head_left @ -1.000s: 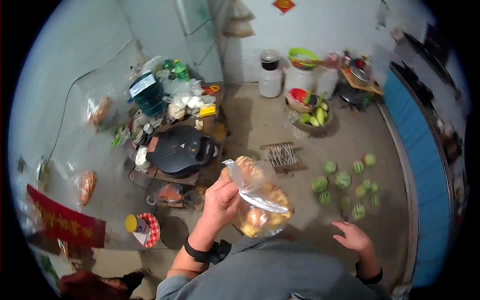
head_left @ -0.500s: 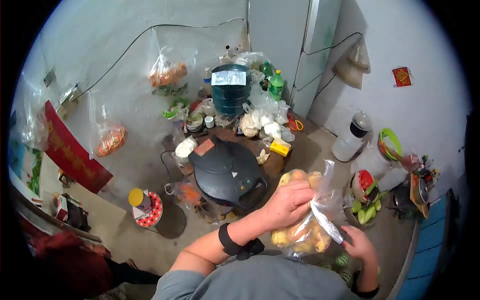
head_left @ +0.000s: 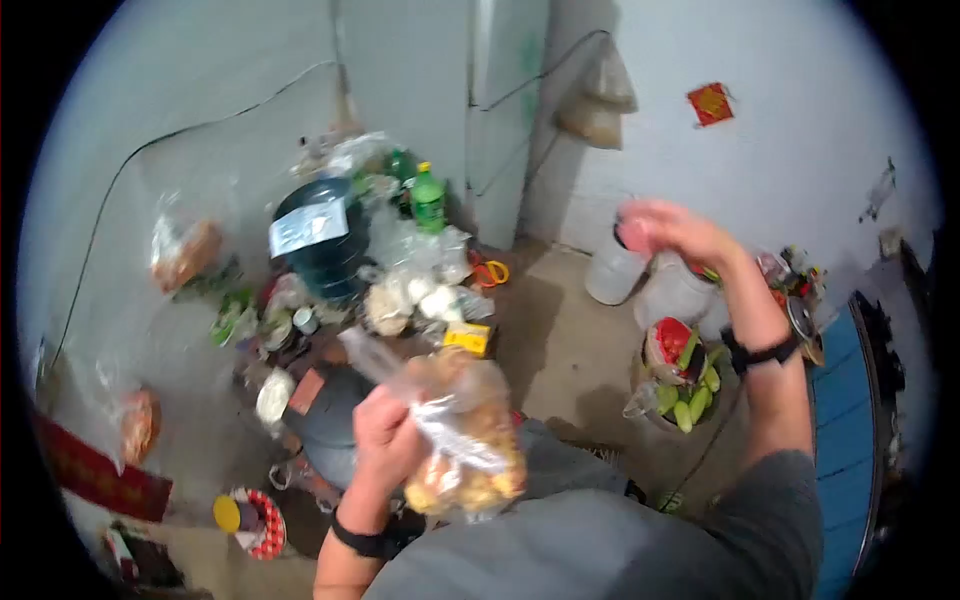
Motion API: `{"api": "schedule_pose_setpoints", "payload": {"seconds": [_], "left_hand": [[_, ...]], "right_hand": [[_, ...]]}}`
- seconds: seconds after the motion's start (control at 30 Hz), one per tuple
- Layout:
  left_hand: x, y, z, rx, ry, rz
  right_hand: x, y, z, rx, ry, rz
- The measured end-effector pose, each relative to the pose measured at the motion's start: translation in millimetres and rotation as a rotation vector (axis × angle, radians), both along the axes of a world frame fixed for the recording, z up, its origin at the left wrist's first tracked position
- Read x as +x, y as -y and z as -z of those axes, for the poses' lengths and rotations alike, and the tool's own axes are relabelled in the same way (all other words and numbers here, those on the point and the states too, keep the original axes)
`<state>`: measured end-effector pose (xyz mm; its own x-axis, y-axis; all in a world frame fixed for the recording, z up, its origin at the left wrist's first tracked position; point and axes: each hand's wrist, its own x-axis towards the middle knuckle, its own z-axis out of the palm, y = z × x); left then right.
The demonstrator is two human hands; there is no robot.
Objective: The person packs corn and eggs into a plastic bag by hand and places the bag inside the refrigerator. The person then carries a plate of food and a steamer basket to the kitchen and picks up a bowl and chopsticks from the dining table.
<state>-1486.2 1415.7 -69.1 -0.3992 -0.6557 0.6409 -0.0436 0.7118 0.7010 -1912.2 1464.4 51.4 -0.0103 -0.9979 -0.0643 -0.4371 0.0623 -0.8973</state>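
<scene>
My left hand (head_left: 388, 438) is closed round the gathered neck of a clear plastic bag (head_left: 468, 440), in front of my body. Yellowish, rounded pieces of food fill the bag, and its loose end sticks up to the left. Farther right and forward, my right hand (head_left: 672, 232) is raised with no object visible in it; its fingers are blurred and look spread. Behind the bag, a black round appliance (head_left: 335, 425) is partly covered by my left hand.
A dark green bucket (head_left: 325, 245), a green bottle (head_left: 428, 200) and a yellow box (head_left: 467, 338) stand among plastic bags on the table. Green vegetables (head_left: 692, 405) lie in a basket at the right. A round stool (head_left: 268, 540) holds a yellow-lidded can (head_left: 234, 514).
My right hand has moved away from the bag, up and forward. My left hand still holds the bag, now farther left in view. The camera view has shifted.
</scene>
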Motion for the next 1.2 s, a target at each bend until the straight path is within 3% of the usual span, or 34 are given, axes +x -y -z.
{"api": "schedule_pose_setpoints", "payload": {"seconds": [0.1,0.23,0.37,0.4,0.47,0.57,0.63,0.77,0.87,0.9,1.0,1.1,1.2], "left_hand": [[-19,26,11,0.021,-0.031,-0.102],[-62,74,21,0.012,0.021,-0.241],[-109,121,40,0.171,-0.038,-0.316],[-117,128,44,0.247,-0.009,-0.333],[-123,147,54,0.303,0.043,-0.349],[-145,181,61,0.303,0.091,-0.418],[-170,205,54,0.243,0.188,-0.360],[-203,247,78,0.266,0.126,-0.247],[-229,269,100,0.524,-0.031,0.026],[-240,271,107,0.548,-0.044,0.004],[-262,286,120,0.447,0.114,0.212],[-286,285,124,0.273,0.251,0.191],[-292,286,135,0.311,0.231,0.224]], "right_hand": [[-28,71,-25,-0.210,0.414,0.032],[-81,158,-8,-0.265,0.541,-0.009],[-151,220,48,-0.169,0.603,0.155],[-169,224,68,-0.138,0.497,0.193],[-193,213,100,-0.076,0.333,0.256],[-216,163,150,-0.067,0.405,0.301],[-224,125,170,0.117,0.475,0.479],[-209,47,180,0.181,0.551,0.725],[-176,-1,167,0.194,0.460,0.880],[-165,-12,165,0.190,0.455,0.920],[-141,-34,160,0.188,0.450,1.025],[-126,-42,156,0.188,0.422,1.054],[-122,-50,154,0.177,0.393,1.037]]}}
